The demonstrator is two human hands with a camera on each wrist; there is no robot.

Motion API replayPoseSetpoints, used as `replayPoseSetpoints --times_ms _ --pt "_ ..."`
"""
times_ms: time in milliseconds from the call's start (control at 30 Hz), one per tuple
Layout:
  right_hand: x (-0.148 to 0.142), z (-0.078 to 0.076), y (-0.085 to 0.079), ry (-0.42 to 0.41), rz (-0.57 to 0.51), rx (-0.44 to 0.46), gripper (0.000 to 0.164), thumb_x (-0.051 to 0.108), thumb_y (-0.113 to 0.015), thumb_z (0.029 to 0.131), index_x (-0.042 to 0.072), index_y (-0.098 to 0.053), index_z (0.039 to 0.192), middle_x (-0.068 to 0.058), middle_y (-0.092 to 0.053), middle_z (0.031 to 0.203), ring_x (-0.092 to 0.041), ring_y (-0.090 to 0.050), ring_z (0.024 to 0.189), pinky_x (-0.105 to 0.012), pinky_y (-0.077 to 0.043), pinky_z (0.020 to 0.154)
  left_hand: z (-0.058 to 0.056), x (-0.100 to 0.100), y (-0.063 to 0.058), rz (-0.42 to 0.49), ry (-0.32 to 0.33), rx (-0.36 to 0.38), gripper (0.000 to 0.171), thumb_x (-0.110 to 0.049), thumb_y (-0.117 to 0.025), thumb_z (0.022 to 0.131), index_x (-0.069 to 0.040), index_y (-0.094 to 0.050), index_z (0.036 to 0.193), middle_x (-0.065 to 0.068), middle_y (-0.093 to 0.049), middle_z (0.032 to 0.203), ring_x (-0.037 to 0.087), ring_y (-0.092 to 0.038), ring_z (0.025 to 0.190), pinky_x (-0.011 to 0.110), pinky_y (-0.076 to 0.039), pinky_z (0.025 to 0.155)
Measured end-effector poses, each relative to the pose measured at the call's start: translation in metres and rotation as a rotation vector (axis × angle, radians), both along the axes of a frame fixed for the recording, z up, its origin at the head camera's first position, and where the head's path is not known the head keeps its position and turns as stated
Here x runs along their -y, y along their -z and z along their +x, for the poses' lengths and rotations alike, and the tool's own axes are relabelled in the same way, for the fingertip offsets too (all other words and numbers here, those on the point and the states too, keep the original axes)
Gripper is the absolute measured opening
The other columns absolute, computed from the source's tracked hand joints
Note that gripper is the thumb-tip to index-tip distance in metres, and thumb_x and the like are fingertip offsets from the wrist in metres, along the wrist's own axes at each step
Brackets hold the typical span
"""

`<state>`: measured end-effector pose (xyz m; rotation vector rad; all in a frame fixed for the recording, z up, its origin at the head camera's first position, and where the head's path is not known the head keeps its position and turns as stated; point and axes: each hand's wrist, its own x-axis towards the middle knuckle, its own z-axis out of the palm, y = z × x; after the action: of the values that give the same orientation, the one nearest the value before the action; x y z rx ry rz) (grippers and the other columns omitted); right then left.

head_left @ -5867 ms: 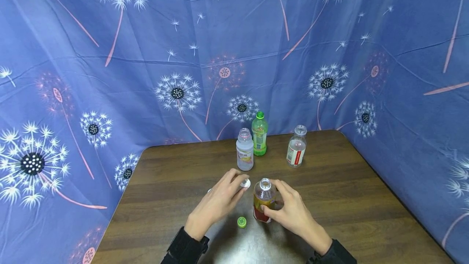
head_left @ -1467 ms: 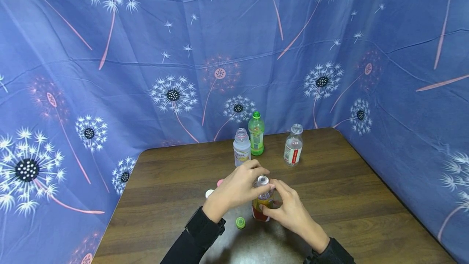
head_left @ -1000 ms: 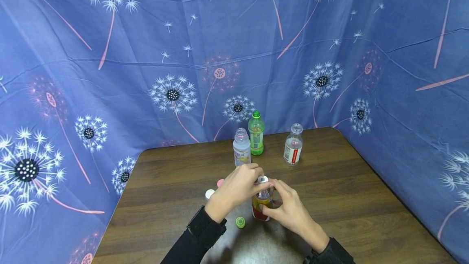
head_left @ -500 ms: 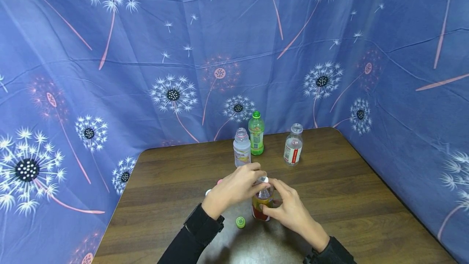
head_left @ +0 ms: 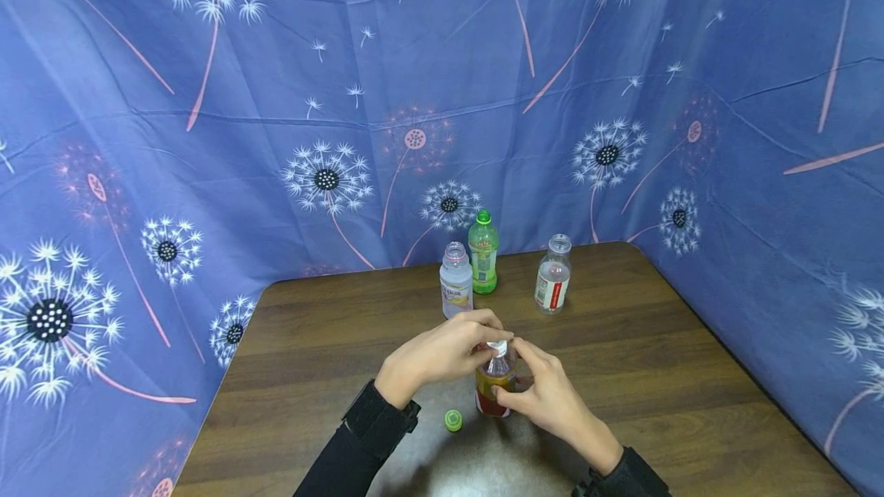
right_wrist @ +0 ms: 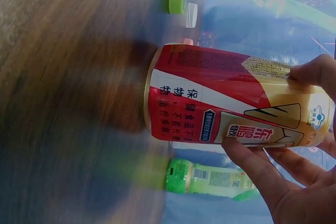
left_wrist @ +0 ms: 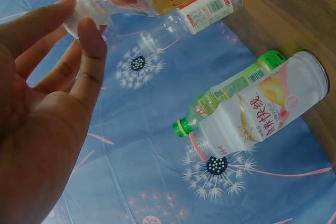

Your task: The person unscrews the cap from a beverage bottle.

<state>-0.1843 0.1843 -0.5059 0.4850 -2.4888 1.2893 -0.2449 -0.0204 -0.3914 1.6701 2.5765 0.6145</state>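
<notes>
A bottle with a red and gold label (head_left: 489,403) stands upright on the table, its clear neck uppermost. My right hand (head_left: 555,397) grips it around the label, with thumb and fingers on opposite sides. My left hand (head_left: 438,351) pinches a white cap (head_left: 499,347) at the bottle's mouth. In the left wrist view, the thumb and fingers close around the clear neck (left_wrist: 97,1), partly hiding the cap. Whether the cap's thread is engaged cannot be seen. The right wrist view shows the red and gold label (right_wrist: 220,98) close up.
A green cap (head_left: 453,420) lies left of the bottle. A white cap (right_wrist: 191,15) and a pink cap (right_wrist: 188,41) appear beyond it. Behind stand three uncapped bottles: whitish (head_left: 456,282), green (head_left: 483,255) and clear (head_left: 553,276). Patterned blue cloth (head_left: 442,98) hangs around the table (head_left: 331,313).
My left hand has carried the white cap from left of the bottle onto its mouth, its fingers since shifting around it. The right hand keeps its grip. The loose white and pink caps are now hidden in the head view.
</notes>
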Motion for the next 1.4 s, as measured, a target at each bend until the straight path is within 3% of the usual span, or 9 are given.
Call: replayPoseSetpoints --times_ms 133,300,367,567,667,767,933,1167,1400 --pt "0.000 0.001 0.000 -0.008 -0.005 0.015 0.075 0.011 -0.085 0.076 0.022 -0.053 0.142 0.000 -0.067 0.121 -0.026 -0.070 0.105 -0.027 -0.062 0.069 0.001 0.000 -0.001 -0.024 0.009 -0.011 0.035 -0.007 -0.063 0.099 -0.011 -0.067 0.133 0.001 -0.065 0.123 0.006 -0.062 0.108 0.009 -0.048 0.082" --pt "0.000 0.000 0.000 -0.017 -0.025 0.027 0.073 0.010 -0.085 0.076 0.020 -0.054 0.141 -0.002 -0.066 0.122 -0.027 -0.069 0.107 -0.029 -0.062 0.070 0.002 0.001 -0.002 -0.042 0.003 -0.047 0.034 -0.004 -0.060 0.098 -0.014 -0.069 0.130 -0.002 -0.066 0.129 0.012 -0.059 0.122 0.023 -0.048 0.104" --pt "0.000 0.000 0.000 -0.016 -0.029 0.025 0.073 0.010 -0.085 0.075 0.019 -0.054 0.141 -0.003 -0.066 0.123 -0.028 -0.069 0.108 -0.030 -0.062 0.070 0.002 0.002 -0.001 -0.043 -0.002 -0.058 0.034 -0.004 -0.060 0.098 -0.016 -0.070 0.129 -0.004 -0.067 0.130 0.013 -0.057 0.123 0.026 -0.046 0.106" --pt "-0.001 0.000 0.001 -0.024 -0.017 -0.001 0.071 0.010 -0.084 0.076 0.023 -0.055 0.138 0.001 -0.066 0.121 -0.026 -0.070 0.105 -0.028 -0.062 0.068 0.005 0.001 0.003 -0.020 -0.031 -0.119 0.042 -0.015 -0.065 0.096 -0.017 -0.062 0.138 -0.003 -0.063 0.138 0.013 -0.056 0.122 0.026 -0.047 0.100" --pt "0.000 -0.001 0.001 -0.034 -0.017 -0.015 0.067 0.011 -0.085 0.076 0.030 -0.056 0.133 0.005 -0.066 0.121 -0.023 -0.069 0.105 -0.028 -0.062 0.069 0.007 -0.002 0.008 0.015 -0.118 -0.154 0.052 -0.036 -0.069 0.095 -0.018 -0.058 0.142 -0.002 -0.060 0.133 0.013 -0.057 0.117 0.027 -0.051 0.094" --pt "0.000 -0.002 0.001 -0.020 0.020 -0.048 0.067 0.015 -0.087 0.076 0.033 -0.055 0.132 0.008 -0.067 0.122 -0.017 -0.069 0.106 -0.030 -0.062 0.073 0.010 -0.008 0.015 0.051 -0.230 -0.144 0.062 -0.059 -0.066 0.092 -0.021 -0.057 0.140 -0.003 -0.056 0.122 0.011 -0.057 0.101 0.025 -0.053 0.082" --pt "0.000 -0.002 0.001 0.028 0.089 -0.082 0.072 0.019 -0.090 0.073 0.029 -0.056 0.135 0.005 -0.070 0.123 -0.011 -0.070 0.105 -0.030 -0.060 0.081 0.012 -0.017 0.025 0.092 -0.300 -0.119 0.060 -0.069 -0.062 0.089 -0.021 -0.055 0.124 -0.004 -0.052 0.105 0.007 -0.053 0.076 0.020 -0.048 0.062" --pt "0.002 0.000 0.001 0.002 -0.022 0.040 0.075 0.008 -0.084 0.074 0.020 -0.054 0.141 -0.013 -0.064 0.134 -0.033 -0.071 0.107 -0.032 -0.063 0.072 0.009 -0.017 0.030 0.128 -0.226 -0.250 0.022 -0.042 -0.062 0.100 -0.020 -0.060 0.103 -0.005 -0.045 0.090 0.004 -0.047 0.068 0.014 -0.040 0.060" --pt "0.000 -0.001 0.001 -0.019 -0.009 0.016 0.076 0.007 -0.083 0.076 0.022 -0.052 0.144 -0.013 -0.063 0.135 -0.034 -0.070 0.108 -0.030 -0.062 0.071 0.005 -0.013 0.027 0.179 -0.136 -0.158 0.013 -0.032 -0.066 0.099 -0.022 -0.067 0.107 -0.006 -0.051 0.098 0.001 -0.051 0.082 0.011 -0.045 0.071"
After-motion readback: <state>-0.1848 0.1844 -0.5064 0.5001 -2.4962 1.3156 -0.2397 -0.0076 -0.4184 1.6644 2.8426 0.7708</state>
